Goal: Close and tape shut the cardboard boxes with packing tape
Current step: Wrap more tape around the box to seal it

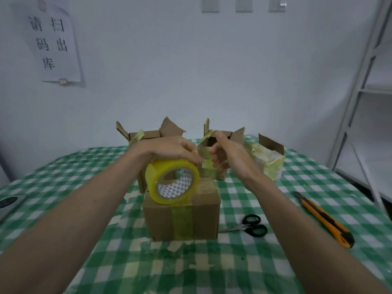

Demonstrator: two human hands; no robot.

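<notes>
A closed cardboard box (pixel 203 217) stands in the middle of the table, a strip of yellowish tape running over its top and down its front. My left hand (pixel 176 148) grips a yellow roll of packing tape (pixel 171 181) from above, held just over the box's top left. My right hand (pixel 224 154) pinches the free end of the tape (pixel 206 162), a short clear strip stretched between both hands. Behind them stand two open boxes with raised flaps, one on the left (pixel 148 134) and one on the right (pixel 222 136).
A taped box (pixel 267 160) lies at the back right. Black-handled scissors (pixel 250 225) and an orange utility knife (pixel 326 221) lie right of the closed box on the green checked tablecloth (pixel 84 209). A metal shelf (pixel 364 92) stands at the right; a grey object (pixel 10 204) sits at the left edge.
</notes>
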